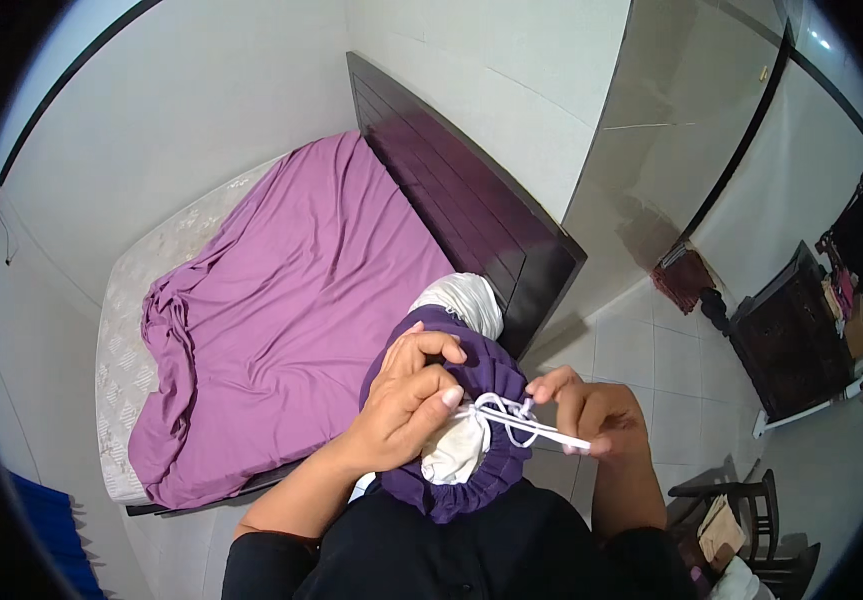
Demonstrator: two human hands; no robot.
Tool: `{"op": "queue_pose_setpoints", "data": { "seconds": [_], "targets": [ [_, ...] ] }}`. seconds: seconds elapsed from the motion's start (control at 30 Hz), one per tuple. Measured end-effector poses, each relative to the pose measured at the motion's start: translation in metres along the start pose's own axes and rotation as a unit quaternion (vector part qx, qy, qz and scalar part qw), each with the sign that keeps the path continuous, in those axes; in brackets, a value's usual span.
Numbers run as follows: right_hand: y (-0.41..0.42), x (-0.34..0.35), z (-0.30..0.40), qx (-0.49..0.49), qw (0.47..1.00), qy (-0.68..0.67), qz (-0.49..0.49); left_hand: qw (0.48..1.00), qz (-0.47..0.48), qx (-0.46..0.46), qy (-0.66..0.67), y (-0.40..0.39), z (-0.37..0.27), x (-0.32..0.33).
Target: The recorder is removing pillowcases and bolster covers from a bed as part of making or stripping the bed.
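Observation:
Against my front stands a purple gathered fabric cover (502, 465) over a white cushion or bolster (469, 300), whose far end shows near the headboard. White stuffing or cloth (455, 450) shows in the round opening at the near end. A white drawstring cord (525, 422) is tied in loops at the opening's edge. My right hand (592, 412) pinches the cord's stretched length between thumb and fingers. My left hand (409, 401) lies over the cover's left side, thumb and curled fingers near the cord's knot; whether it grips the cord or fabric is unclear.
Ahead on the left is a bed with a rumpled pink-purple sheet (311, 285) partly covering a pale mattress (127, 360). Its dark wooden headboard (469, 187) runs to the right. A dark cabinet (795, 337) and a wooden chair (765, 517) stand at the right. A blue curtain (52, 532) hangs lower left.

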State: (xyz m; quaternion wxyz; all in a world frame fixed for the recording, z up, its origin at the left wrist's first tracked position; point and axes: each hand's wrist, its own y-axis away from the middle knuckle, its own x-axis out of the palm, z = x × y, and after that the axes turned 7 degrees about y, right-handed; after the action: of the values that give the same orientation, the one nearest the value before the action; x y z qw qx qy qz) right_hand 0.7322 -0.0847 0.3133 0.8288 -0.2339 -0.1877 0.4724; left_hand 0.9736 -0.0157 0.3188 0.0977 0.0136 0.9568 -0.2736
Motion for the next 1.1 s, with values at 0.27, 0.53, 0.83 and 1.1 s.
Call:
{"op": "queue_pose_setpoints", "data": {
  "seconds": [0.27, 0.53, 0.83, 1.1],
  "targets": [
    [0.005, 0.010, 0.001, 0.128, 0.946, 0.291, 0.059, 0.980, 0.143, -0.049, 0.133, -0.003, -0.001, -0.018],
    [0.015, -0.006, -0.004, -0.043, 0.994, 0.095, -0.017, 0.991, 0.076, -0.052, 0.101, -0.001, -0.005, -0.013],
    [0.046, -0.026, -0.006, -0.051, 0.974, -0.168, -0.140, 0.989, 0.056, 0.006, -0.135, -0.001, -0.012, -0.003],
    [0.035, -0.052, 0.019, -0.037, 0.748, 0.629, -0.210, 0.996, -0.032, 0.012, -0.088, 0.004, -0.003, -0.001]
  ]
}}
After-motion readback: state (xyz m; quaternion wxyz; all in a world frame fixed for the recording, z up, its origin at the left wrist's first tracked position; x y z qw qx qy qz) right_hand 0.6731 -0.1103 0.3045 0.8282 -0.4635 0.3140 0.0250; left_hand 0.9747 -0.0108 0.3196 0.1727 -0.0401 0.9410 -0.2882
